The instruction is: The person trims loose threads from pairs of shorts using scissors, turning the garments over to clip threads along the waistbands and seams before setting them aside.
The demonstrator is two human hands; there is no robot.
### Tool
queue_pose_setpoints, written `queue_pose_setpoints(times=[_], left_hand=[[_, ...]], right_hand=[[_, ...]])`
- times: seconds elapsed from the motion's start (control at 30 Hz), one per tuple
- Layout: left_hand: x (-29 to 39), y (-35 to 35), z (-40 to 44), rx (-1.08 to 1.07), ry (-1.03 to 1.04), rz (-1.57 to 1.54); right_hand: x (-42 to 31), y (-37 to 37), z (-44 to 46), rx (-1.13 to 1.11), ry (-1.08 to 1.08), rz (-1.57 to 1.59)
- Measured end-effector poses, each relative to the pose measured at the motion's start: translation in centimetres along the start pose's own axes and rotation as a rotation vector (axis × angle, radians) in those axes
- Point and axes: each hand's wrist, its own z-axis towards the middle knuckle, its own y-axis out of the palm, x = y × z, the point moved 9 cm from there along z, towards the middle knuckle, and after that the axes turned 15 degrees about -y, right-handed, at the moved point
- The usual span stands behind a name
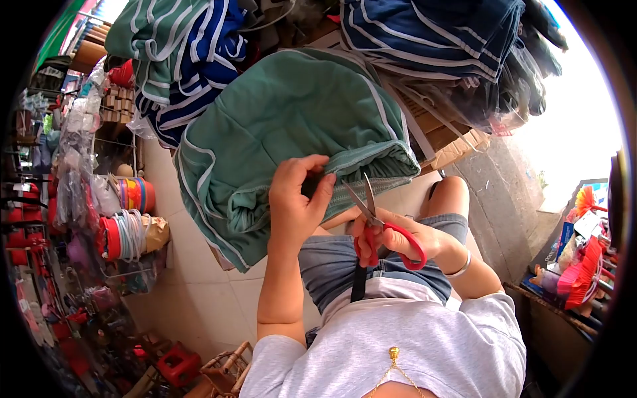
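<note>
A green garment (279, 99) with white piping and a gathered elastic edge is spread over the work surface and hangs toward my lap. My left hand (298, 199) has its thumb and index finger closed about the garment's edge; any thread between the fingertips is too small to make out. Red-handled scissors (373, 222) are in my right hand (405, 237), fingers through the loops. Their blades are parted and point up at the gathered edge, close to the left fingertips. Whether a blade touches the cloth I cannot tell.
Navy striped garments (431, 33) are stacked at the back right, beside clear plastic bags (504, 93). More green and blue garments (179, 53) lie at the back left. Shelves with rolls of cord (129, 235) stand left. A box of brushes (584, 265) is at the right.
</note>
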Motion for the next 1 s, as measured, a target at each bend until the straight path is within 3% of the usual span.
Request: queue_pose_setpoints(times=[0.07, 0.2, 0.27, 0.5, 0.57, 0.9, 1.0], left_hand=[[1.4, 0.5, -0.3, -0.02, 0.161, 0.151], [1.2, 0.3, -0.5, -0.007, 0.149, 0.137], [-0.5, 0.0, -0.4, -0.044, -0.053, -0.001], [0.6, 0.5, -0.3, -0.056, 0.053, 0.066], [1.5, 0.8, -0.5, -0.022, 0.188, 0.199], [0.5, 0.4, -0.3, -0.055, 0.07, 0.058], [0.4, 0.4, -0.3, -0.056, 0.06, 0.042]], right_hand=[[0.2, 0.0, -0.2, 0.013, 0.031, 0.016], [0.2, -0.1, -0.2, 0.034, 0.101, 0.038], [0.3, -0.2, -0.2, 0.048, 0.105, 0.034], [1.4, -1.1, -0.8, 0.161, 0.207, -0.005], [1.4, -1.1, -0.9, 0.164, 0.206, -0.002], [0.2, 0.0, -0.2, 0.031, 0.047, -0.024], [0.4, -0.2, -0.1, 0.069, 0.176, -0.032]])
